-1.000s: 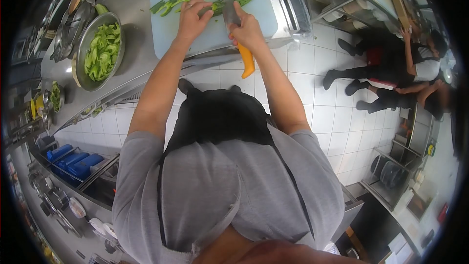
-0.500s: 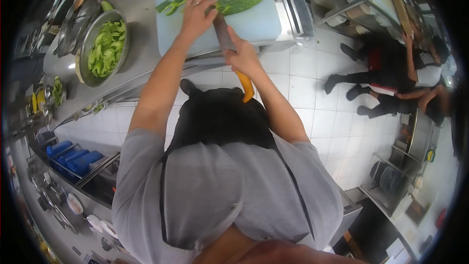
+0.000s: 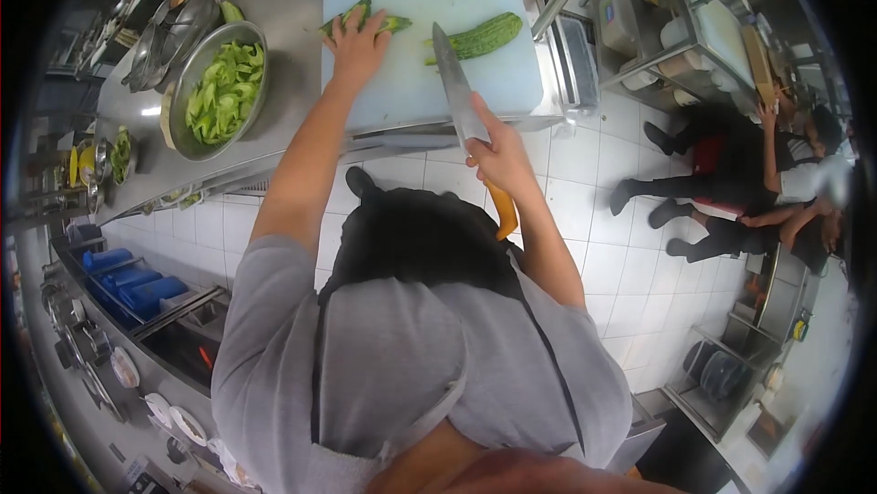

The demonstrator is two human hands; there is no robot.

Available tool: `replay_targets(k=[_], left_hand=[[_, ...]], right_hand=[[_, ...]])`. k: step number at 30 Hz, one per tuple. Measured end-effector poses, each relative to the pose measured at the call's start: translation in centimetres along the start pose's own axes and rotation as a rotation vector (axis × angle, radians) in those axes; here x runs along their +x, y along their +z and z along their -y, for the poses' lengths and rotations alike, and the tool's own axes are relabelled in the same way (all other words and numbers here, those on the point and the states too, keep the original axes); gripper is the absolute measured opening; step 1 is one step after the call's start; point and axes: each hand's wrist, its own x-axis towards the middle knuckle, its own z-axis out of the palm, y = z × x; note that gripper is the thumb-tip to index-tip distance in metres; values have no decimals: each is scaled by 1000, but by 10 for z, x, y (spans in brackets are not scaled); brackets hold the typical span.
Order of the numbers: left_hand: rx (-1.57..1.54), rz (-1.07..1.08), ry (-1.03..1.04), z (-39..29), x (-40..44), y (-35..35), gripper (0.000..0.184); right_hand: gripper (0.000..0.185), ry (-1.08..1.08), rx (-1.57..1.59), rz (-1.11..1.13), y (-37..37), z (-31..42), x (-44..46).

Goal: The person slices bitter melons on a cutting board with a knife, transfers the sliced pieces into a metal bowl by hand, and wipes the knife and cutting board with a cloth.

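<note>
On the white cutting board (image 3: 402, 92) lies a piece of bumpy green gourd (image 3: 487, 37), which looks like bitter melon. My right hand (image 3: 501, 158) grips a kitchen knife (image 3: 454, 83) with a yellow handle; its thumb lies along the blade. The blade tip points away from me, over the board beside the gourd's left end. My left hand (image 3: 357, 53) rests with spread fingers on cut gourd pieces (image 3: 395, 24) at the board's far left, partly covering them. Left of the board, a metal bowl (image 3: 262, 96) holds many light green slices (image 3: 219, 96).
The board sits on a steel counter (image 3: 297, 46) near its front edge. Metal bowls and ladles (image 3: 187, 28) crowd the left. Clear plastic containers (image 3: 575, 60) stand right of the board. Several people in dark clothes (image 3: 722, 160) are at the right, beyond a tiled floor (image 3: 585, 192).
My left hand has moved left, away from the knife, along with cut pieces. The knife has drawn away from the hand, and a gap now separates the cut pieces from the remaining gourd.
</note>
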Motion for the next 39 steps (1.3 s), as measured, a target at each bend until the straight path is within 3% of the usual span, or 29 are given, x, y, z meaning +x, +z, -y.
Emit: replay_targets(k=[3, 6, 9, 12, 19, 22, 28, 39], left_hand=[[-125, -46, 90, 20, 22, 7, 45], [183, -105, -5, -3, 30, -16, 46], [-171, -90, 327, -26, 33, -3, 46], [-383, 148, 382, -100, -2, -26, 44], [-456, 228, 282, -92, -25, -38, 44], [-501, 63, 254, -87, -40, -36, 42], [-510, -4, 304, -82, -42, -31, 39], [-516, 0, 293, -79, -36, -26, 31]], right_hand=[[74, -7, 19, -61, -8, -1, 0], [73, 0, 21, -104, -18, 0, 0], [73, -56, 73, -156, -21, -2, 6], [73, -67, 79, -212, -24, -5, 20], [73, -79, -74, -220, -23, 9, 50], [74, -110, -122, -222, -17, 12, 62], [73, -247, -265, -294, -10, -9, 95], [74, -51, -143, -194, 2, 10, 74]])
